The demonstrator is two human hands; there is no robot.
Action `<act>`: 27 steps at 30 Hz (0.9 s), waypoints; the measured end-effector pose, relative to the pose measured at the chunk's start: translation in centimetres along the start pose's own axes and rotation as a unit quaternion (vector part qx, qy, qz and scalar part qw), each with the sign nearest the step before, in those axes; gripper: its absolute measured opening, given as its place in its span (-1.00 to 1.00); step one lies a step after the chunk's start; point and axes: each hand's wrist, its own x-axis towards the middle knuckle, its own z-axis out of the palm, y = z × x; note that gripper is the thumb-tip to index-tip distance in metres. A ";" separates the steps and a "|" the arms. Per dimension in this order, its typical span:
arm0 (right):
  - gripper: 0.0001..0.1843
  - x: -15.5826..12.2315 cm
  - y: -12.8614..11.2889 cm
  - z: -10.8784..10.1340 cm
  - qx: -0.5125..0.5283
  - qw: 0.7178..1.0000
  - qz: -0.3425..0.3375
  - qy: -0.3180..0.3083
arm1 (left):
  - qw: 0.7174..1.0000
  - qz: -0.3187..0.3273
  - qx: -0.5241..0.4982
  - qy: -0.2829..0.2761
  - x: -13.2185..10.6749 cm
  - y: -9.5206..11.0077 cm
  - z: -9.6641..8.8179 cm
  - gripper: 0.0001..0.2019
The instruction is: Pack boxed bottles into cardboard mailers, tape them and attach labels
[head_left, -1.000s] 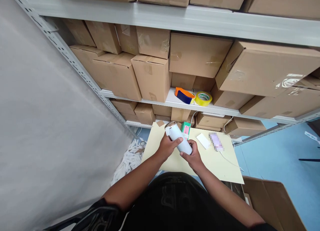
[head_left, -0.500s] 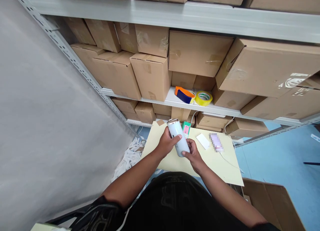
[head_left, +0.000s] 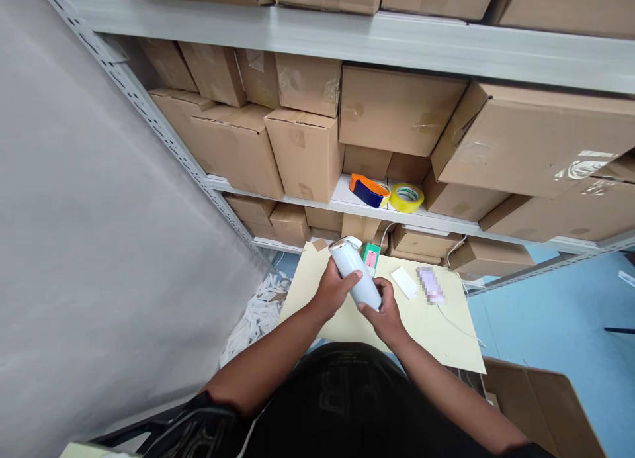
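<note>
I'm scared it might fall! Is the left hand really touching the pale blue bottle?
Touching. The head view shows the left hand against the pale blue bottle, its thumb lying across the side.

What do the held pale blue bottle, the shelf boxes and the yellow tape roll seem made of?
Bottle: coated metal or plastic, can't tell which; smooth, softly shiny, with a metallic-looking rim.
Boxes: matt brown cardboard, judging by folded flaps and creased edges.
Tape roll: probably plastic film; its yellow side looks glossy.
</note>
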 end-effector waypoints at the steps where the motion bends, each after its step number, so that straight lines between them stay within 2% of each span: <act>1: -0.35 0.1 -0.1 0.0 0.037 0.998 0.020 -0.038 | 1.000 0.002 -0.003 -0.001 0.1 0.0 -0.1 -0.40; 3: -0.42 0.1 -0.2 0.2 0.111 0.987 0.055 -0.105 | 1.000 0.001 -0.003 -0.012 0.2 0.0 -0.4 -0.44; 4: -0.43 0.1 -0.2 0.4 0.131 0.983 0.060 -0.117 | 1.000 -0.002 0.004 -0.018 0.2 0.0 -0.5 -0.46; 6: -0.40 0.0 0.1 1.0 0.120 0.987 0.039 -0.096 | 0.999 -0.004 0.031 -0.017 0.1 0.0 -0.7 -0.47; 9: -0.27 -0.3 1.0 1.8 0.027 0.999 -0.001 -0.027 | 0.996 -0.006 0.084 -0.001 -0.4 -0.3 -1.2 -0.39; 11: -0.24 -0.4 1.5 1.9 -0.035 0.999 -0.004 -0.005 | 0.993 -0.016 0.117 0.004 -0.5 -0.7 -1.6 -0.37; 13: -0.32 -0.3 1.6 1.7 -0.066 0.998 -0.010 -0.018 | 0.991 -0.017 0.132 0.015 -0.5 -1.1 -2.1 -0.38; 16: -0.55 0.5 0.9 0.8 -0.048 0.998 -0.017 -0.047 | 0.995 -0.006 0.102 0.008 -0.3 -1.7 -2.8 -0.38; 18: -0.58 1.4 0.0 0.1 0.011 0.999 -0.003 -0.031 | 0.998 -0.023 0.049 -0.044 -0.3 -2.0 -3.2 -0.39; 20: -0.50 2.6 -1.0 -0.5 0.098 0.995 0.011 -0.027 | 0.989 -0.071 -0.035 -0.127 -0.2 -2.5 -3.2 -0.39; 23: -0.30 4.1 -2.2 -1.3 0.220 0.969 0.039 -0.102 | 0.943 -0.157 -0.157 -0.248 0.1 -3.3 -2.7 -0.36; 27: -0.20 4.7 -2.4 -2.6 0.301 0.930 0.064 -0.202 | 0.880 -0.230 -0.225 -0.349 1.2 -4.3 -1.5 -0.34</act>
